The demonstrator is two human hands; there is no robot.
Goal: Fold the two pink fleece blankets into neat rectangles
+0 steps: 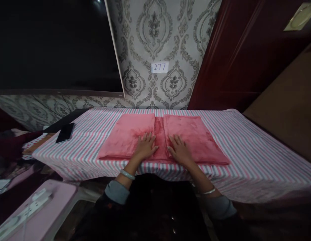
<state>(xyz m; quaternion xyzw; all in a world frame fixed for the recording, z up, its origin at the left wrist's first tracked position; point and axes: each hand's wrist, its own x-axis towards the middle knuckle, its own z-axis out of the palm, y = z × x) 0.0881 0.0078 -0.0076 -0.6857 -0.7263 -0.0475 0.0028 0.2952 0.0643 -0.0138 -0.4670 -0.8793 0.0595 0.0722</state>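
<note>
A pink plush blanket (195,134) lies flat on the table, with both sides folded in toward the middle. A narrow strip of its lower layer shows in the gap between the two folded panels. My left hand (145,146) rests palm down on the left panel near its inner edge, fingers spread. On the right panel, also close to the inner edge, my right hand (180,149) lies flat with its fingers apart. Neither hand grips the fabric.
A striped cloth (255,147) covers the table. At its left end lies a black phone (65,132). A pink stool (55,201) bearing a white power strip (25,214) stands at lower left. Behind are a large screen (57,47) and a wall label (160,67).
</note>
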